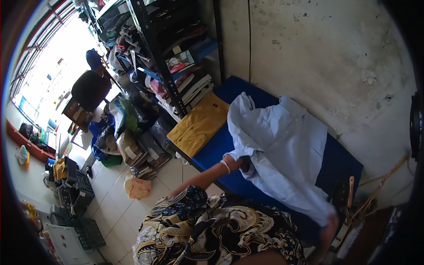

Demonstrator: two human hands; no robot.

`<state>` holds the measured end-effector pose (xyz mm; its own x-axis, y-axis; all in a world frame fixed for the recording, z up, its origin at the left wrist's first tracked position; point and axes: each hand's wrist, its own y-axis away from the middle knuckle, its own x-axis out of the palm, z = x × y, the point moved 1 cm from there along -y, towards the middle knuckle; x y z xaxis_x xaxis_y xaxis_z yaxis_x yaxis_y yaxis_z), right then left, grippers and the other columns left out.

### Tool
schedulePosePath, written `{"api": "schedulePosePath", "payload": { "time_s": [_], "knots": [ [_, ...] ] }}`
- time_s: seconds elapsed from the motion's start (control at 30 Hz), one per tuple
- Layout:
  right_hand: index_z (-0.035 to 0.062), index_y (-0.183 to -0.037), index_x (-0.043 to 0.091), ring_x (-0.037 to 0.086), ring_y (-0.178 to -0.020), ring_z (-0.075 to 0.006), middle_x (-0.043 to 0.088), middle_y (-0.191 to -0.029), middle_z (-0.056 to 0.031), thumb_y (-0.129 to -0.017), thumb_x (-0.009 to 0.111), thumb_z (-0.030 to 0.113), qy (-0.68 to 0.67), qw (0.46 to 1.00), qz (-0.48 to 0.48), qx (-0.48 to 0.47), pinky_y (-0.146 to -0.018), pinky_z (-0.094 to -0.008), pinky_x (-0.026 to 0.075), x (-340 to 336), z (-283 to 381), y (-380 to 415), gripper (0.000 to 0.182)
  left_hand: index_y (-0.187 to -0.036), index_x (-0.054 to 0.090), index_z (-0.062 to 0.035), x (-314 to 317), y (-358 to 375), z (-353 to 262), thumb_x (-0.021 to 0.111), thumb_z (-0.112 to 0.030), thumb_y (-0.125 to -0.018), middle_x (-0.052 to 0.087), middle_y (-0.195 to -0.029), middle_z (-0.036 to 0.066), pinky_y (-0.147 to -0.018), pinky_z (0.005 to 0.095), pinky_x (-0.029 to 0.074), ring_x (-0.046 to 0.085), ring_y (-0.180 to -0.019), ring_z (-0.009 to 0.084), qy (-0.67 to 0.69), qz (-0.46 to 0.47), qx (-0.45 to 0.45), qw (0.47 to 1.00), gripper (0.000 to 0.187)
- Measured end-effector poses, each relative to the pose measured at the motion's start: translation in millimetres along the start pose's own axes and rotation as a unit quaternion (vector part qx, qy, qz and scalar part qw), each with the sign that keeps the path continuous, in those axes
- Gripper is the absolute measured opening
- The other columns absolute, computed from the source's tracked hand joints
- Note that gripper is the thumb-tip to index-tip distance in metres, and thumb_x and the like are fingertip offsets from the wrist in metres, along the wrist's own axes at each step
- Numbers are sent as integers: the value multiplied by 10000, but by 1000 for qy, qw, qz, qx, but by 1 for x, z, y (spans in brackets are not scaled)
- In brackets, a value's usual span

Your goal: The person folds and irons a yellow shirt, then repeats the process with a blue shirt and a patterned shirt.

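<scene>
A light blue long-sleeved shirt [282,137] is spread, rumpled, over a blue padded surface [207,157]. My left hand [238,161], with a pale bracelet at the wrist, is closed at one sleeve's cuff; its fingertips are partly hidden by the cloth. At the other side, my right hand [329,223] grips the end of a sleeve stretched towards me, and motion blurs it. A folded mustard-yellow garment [198,123] lies flat on the far left part of the surface, beyond my left hand.
A black metal shelf rack [154,44] full of cloth and papers stands at the back left. Bags [119,119] are piled on the tiled floor. A dark object with a wooden handle [351,192] sits by the right end. A stained wall [318,57] borders the back.
</scene>
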<state>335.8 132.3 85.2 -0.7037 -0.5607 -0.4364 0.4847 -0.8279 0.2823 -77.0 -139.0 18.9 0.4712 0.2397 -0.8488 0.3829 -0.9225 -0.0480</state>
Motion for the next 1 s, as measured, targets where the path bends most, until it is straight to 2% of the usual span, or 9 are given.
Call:
{"api": "schedulePosePath", "payload": {
  "time_s": [0.03, 0.13, 0.2, 0.27, 0.4, 0.5, 0.6, 0.9, 1.0],
  "knots": [
    [-12, -1048, 511, 540, -834, -253, 536, -951, -198, -821, 518, 312, 28, 996, 80, 15, -698, -359, 433, -7, 35, 5, 396, -1030, 564, -24, -35, 1, -10, 613, -145, -705, 581, -973, 169, -873, 354, 405, 531, -968, 302, -22, 233, -2, 972, 350],
    [-4, -1063, 505, 535, -827, -233, 537, -955, -180, -818, 525, 291, 73, 977, 197, -35, -694, -343, 429, -32, 140, 10, 384, -1043, 562, -39, -141, 6, -42, 605, -143, -774, 611, -853, 101, -724, 298, 459, 584, -803, 183, 261, 165, 38, 950, 292],
    [2, -1073, 501, 532, -822, -220, 538, -957, -168, -815, 530, 277, 68, 977, 169, -114, -692, -332, 427, -46, 193, -9, 378, -1027, 562, -31, -213, 4, -69, 570, -155, -813, 608, -834, 84, -690, 267, 454, 574, -758, 163, 199, -2, 157, 967, 247],
    [8, -1084, 496, 530, -817, -207, 538, -960, -156, -813, 534, 262, 43, 976, 89, -194, -689, -321, 424, -60, 225, -51, 373, -964, 575, -11, -256, -19, -103, 550, -181, -827, 604, -769, 86, -646, 296, 457, 543, -671, 168, 252, -76, 86, 961, 220],
    [19, -1104, 488, 524, -808, -180, 539, -965, -132, -808, 543, 233, -46, 940, -53, -335, -684, -299, 419, -127, 274, -172, 370, -872, 611, -13, -292, -154, -69, 481, -225, -833, 593, -795, 150, -740, 392, 446, 577, -741, 277, -117, -196, 122, 966, 252],
    [28, -1120, 481, 520, -801, -160, 540, -969, -114, -805, 550, 212, -180, 857, -90, -474, -680, -282, 415, -156, 348, -144, 371, -853, 593, -26, -376, -154, -129, 496, -177, -818, 591, -808, 167, -672, 360, 452, 575, -722, 280, -212, -558, 88, 797, 183],
    [37, -1135, 475, 515, -793, -140, 541, -972, -96, -801, 556, 190, -233, 803, -86, -541, -676, -266, 411, -155, 376, -106, 377, -844, 583, -30, -400, -83, -170, 509, -130, -798, 580, -799, 162, -660, 370, 440, 563, -715, 287, -228, -668, 174, 686, 133],
    [62, -1182, 456, 502, -772, -80, 543, -983, -42, -791, 576, 126, -184, 937, 30, -294, -665, -216, 399, -83, 135, -174, 414, -762, 552, -58, -162, -19, -62, 521, 9, -695, 539, -717, 112, -800, 404, 360, 512, -764, 308, -239, -388, 59, 888, 99],
    [61, -1168, 469, 527, -781, -88, 560, -995, -52, -773, 585, 88, 69, 967, 65, -235, -668, -210, 411, -33, 25, -156, 413, -748, 580, -73, -83, 5, -35, 531, -67, -710, 571, -703, 109, -807, 441, 362, 540, -756, 304, -285, -164, -110, 938, 62]
  ]
}}
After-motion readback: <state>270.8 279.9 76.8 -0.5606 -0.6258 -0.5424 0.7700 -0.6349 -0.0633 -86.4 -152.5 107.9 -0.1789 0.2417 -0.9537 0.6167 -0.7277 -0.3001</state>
